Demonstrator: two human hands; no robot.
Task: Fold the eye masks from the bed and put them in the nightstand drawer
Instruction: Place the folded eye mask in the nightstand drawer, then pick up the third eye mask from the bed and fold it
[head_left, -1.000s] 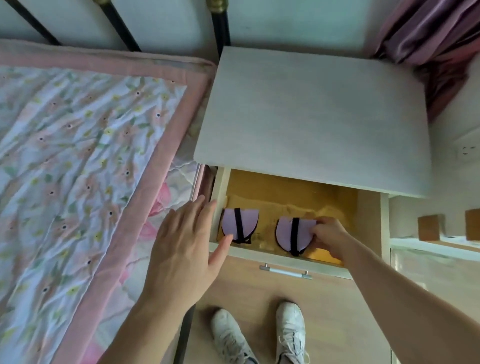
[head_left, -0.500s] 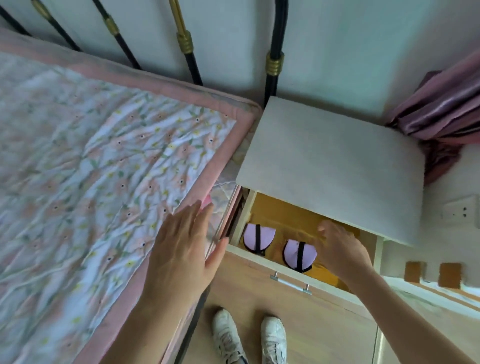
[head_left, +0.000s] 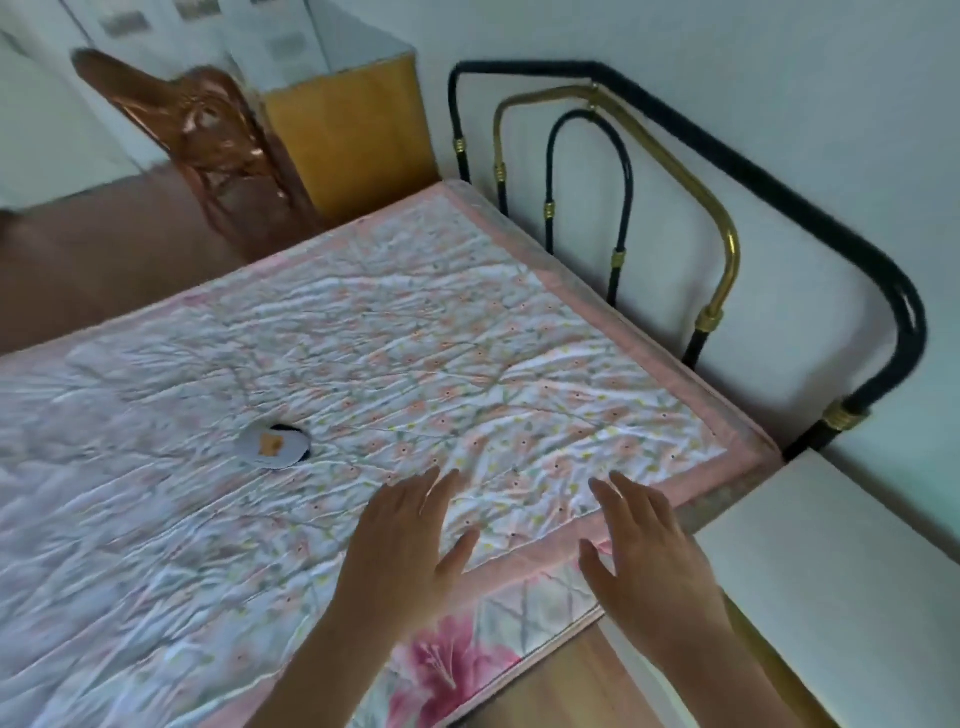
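One eye mask (head_left: 274, 445), pale with an orange patch and a dark edge, lies on the floral quilt of the bed (head_left: 363, 338), left of centre. My left hand (head_left: 410, 540) hovers open over the quilt near the bed's front edge, to the right of the mask and apart from it. My right hand (head_left: 644, 551) is open too, fingers spread, above the quilt's pink border by the bed corner. The white top of the nightstand (head_left: 831, 587) shows at the lower right. Its drawer is out of view.
A black and brass metal headboard (head_left: 722, 275) runs along the wall on the right. A wooden chair (head_left: 208, 135) and a yellow cabinet (head_left: 358, 135) stand beyond the far side of the bed. Wooden floor shows at the bottom between bed and nightstand.
The view has swung left from the drawer to the bed. My right hand has left the drawer and now hovers over the quilt beside my left hand. The two stored masks are out of view.
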